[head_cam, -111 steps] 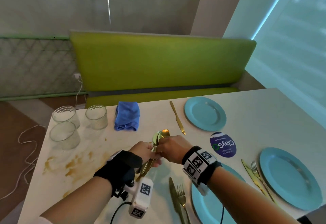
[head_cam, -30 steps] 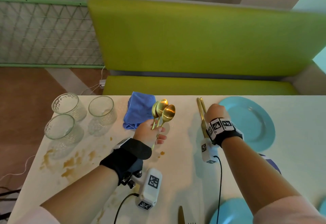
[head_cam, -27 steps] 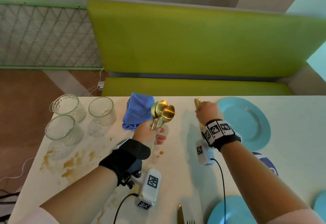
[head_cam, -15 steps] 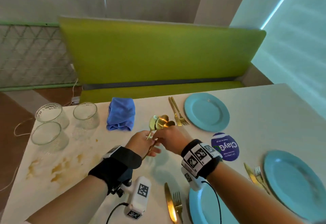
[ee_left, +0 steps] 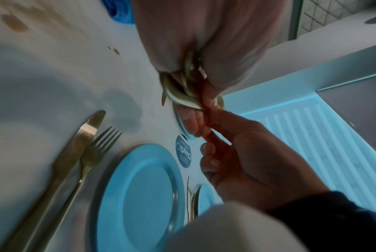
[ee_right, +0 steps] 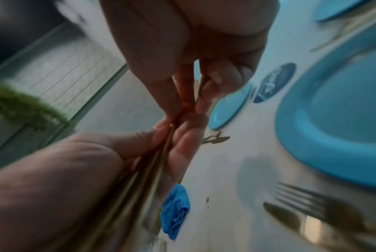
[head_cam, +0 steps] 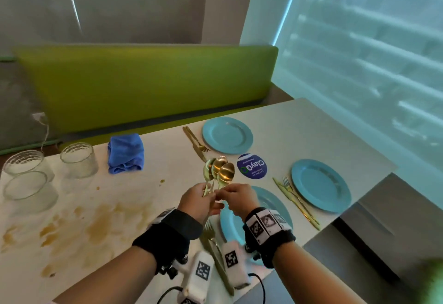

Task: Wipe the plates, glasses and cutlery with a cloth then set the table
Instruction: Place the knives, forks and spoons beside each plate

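Three gold spoons stand upright above the table's middle, their handles gripped in my left hand. My right hand meets it from the right and pinches one spoon handle between thumb and fingertips. The left wrist view shows the handles bunched in my left fist. Three blue plates are set: far, right and near, the near one partly hidden by my hands. A gold knife and fork lie left of each plate. The blue cloth lies folded at the back.
Three clear glasses stand at the back left corner. Brown spill stains cover the table's left part. A round blue sticker sits between the plates. A green bench runs behind the table. A grey surface adjoins on the right.
A second ago my right hand was at the far knife and fork; it has come back and now pinches a spoon in my left hand's bunch. The left hand kept hold of the spoons.
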### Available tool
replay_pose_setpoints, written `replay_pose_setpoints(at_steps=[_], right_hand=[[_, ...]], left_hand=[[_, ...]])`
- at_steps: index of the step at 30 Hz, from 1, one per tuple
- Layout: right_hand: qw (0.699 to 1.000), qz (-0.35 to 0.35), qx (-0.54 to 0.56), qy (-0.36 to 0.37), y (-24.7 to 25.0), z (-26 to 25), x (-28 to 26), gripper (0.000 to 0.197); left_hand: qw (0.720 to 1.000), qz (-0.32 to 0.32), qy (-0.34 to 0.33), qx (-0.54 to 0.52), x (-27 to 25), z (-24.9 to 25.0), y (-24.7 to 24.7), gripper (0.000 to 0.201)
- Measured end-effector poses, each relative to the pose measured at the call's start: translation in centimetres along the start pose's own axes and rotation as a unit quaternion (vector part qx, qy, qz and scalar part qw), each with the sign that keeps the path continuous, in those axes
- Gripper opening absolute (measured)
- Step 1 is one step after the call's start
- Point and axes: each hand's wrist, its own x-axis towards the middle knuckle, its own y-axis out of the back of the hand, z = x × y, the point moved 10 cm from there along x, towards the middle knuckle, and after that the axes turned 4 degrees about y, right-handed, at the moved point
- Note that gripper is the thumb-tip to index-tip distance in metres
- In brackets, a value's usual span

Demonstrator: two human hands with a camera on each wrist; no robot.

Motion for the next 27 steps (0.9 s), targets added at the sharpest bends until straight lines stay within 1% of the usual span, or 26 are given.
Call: replay_pose_setpoints(at_steps=[2, 4, 5, 9, 11, 14, 17, 19, 20, 21, 22, 24, 27], right_hand=[[0.997, 0.003, 0.067, -0.035, 0.1, 1.5, -0.7, 0.017], [0.990, 0.016, 0.128, -0.060, 0.8, 2.5, -0.7, 0.016], [0.987, 0.027, 0.143, -0.065, 1.6, 2.7, -0.5, 0.017], [0.987, 0.027, 0.145, -0.059, 7.0, 4.3, 1.6, 0.016], [0.993, 0.038, 0.092, -0.069, 10.6, 6.4, 3.1, 0.020], [0.993, 0.044, -0.052, -0.094, 14.9, 10.5, 4.9, 0.026], [0.973, 0.017, -0.192, -0.126, 15.3, 14.1, 5.1, 0.025], [0.951, -0.012, -0.278, -0.133, 14.3, 16.1, 4.8, 0.017], [0.943, -0.024, -0.305, -0.129, 13.7, 16.3, 4.7, 0.014], [0.938, -0.046, -0.314, -0.139, 13.8, 17.7, 6.0, 0.015], [0.931, -0.079, -0.323, -0.148, 15.4, 21.1, 10.1, 0.019], [0.928, -0.100, -0.327, -0.150, 14.4, 21.1, 10.0, 0.023], [0.928, -0.092, -0.330, -0.143, 14.2, 21.2, 10.3, 0.022]], left_hand=[[1.000, 0.007, 0.003, 0.022, -0.3, -0.4, -0.7, 0.021], [0.998, 0.024, 0.001, 0.063, -0.1, -0.6, -0.9, 0.025], [0.997, 0.030, 0.011, 0.068, 0.1, -0.8, -1.0, 0.027], [0.998, 0.029, 0.063, 0.009, 1.2, -1.3, -1.4, 0.025], [0.996, 0.041, 0.072, -0.017, 1.6, -0.9, -1.4, 0.023], [0.992, 0.070, 0.082, -0.060, 2.9, -0.9, -1.2, 0.020], [0.988, 0.091, 0.078, -0.094, 4.1, -1.3, -0.1, 0.019], [0.987, 0.092, 0.078, -0.104, 4.1, -1.3, -0.2, 0.015], [0.987, 0.090, 0.084, -0.104, 3.9, -1.4, -0.3, 0.014], [0.988, 0.093, 0.082, -0.092, 5.0, -1.0, -1.6, 0.013], [0.985, 0.110, 0.101, -0.091, 9.4, -1.3, -5.1, 0.013], [0.985, 0.114, 0.104, -0.079, 9.0, -0.8, -5.2, 0.013], [0.987, 0.114, 0.094, -0.056, 9.6, -1.2, -5.3, 0.014]])
